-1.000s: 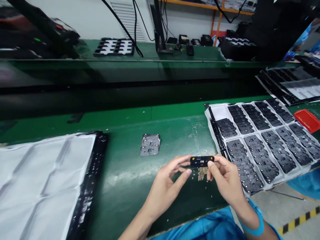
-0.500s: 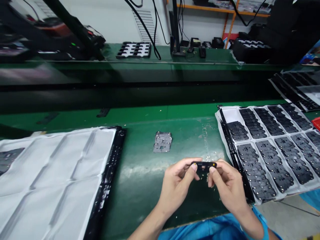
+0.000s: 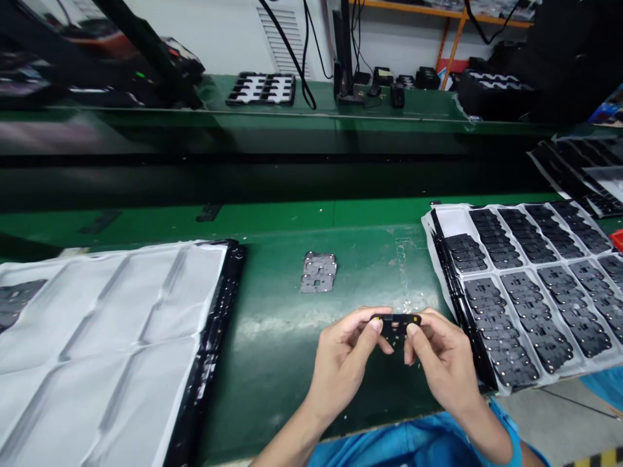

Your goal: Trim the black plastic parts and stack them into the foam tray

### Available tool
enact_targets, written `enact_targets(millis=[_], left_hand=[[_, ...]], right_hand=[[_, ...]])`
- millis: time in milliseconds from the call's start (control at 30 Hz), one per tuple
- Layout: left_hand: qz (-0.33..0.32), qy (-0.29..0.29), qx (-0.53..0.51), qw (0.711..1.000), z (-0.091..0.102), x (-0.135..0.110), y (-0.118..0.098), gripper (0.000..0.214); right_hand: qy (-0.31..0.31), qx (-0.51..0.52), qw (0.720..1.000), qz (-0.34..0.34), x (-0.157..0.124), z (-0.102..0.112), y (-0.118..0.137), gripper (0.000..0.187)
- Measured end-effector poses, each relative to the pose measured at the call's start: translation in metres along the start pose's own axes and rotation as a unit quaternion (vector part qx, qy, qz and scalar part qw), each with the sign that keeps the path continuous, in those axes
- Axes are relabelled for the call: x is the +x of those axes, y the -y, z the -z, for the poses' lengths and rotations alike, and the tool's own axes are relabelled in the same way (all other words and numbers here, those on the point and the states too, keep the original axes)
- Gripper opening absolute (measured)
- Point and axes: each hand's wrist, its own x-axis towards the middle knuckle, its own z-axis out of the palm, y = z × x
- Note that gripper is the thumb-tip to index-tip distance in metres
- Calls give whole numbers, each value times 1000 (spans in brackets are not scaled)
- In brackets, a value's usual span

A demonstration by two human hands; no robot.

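Head view: from where I'm standing, the small black part [image 3: 398,322] is up in both hands over the green table [image 3: 267,363]. The left hand [image 3: 345,357] has thumb and fingers clamped on its left end, the right hand [image 3: 445,360] pinches the right end, so the middle sits bare between them. Long axis runs sideways, pretty much level, ends pointing left and right, with a little yellow spot [image 3: 416,319] near each thumb. Can't tell which end is the front. Some grey plates [image 3: 318,272] lie beyond the left hand, overlapping.
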Motion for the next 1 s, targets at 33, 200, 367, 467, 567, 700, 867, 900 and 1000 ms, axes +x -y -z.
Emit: enact_targets(millis=[33, 200, 367, 467, 567, 700, 867, 900, 1000], left_hand=[[3, -1, -2, 1000, 0, 0, 0, 23], [18, -7, -6, 1000, 3, 0, 0, 24], [39, -20, -51, 998, 3, 1, 6, 23], [57, -39, -95, 993, 2, -1, 13, 24], [65, -47, -100, 992, 3, -6, 17, 24], [58, -39, -86, 994, 6, -11, 18, 21], [56, -27, -65, 996, 6, -15, 12, 21], [57, -28, -57, 996, 6, -15, 10, 21], [58, -33, -24, 997, 5, -17, 3, 24]], right_hand=[[0, 0, 1000, 1, 0, -1, 0, 29], [-2, -11, 1000, 16, -1, -4, 2, 30], [3, -51, 998, 46, -4, -4, 4, 31], [10, -41, 999, 35, -5, -4, 3, 26], [7, 6, 1000, 0, -6, -7, 1, 15], [-9, 52, 998, -19, -6, -12, -5, 13], [-34, 73, 997, -5, -6, -15, -12, 16], [-34, 75, 997, -1, -6, -15, -13, 16], [-24, 75, 997, 8, -6, -14, -15, 16]])
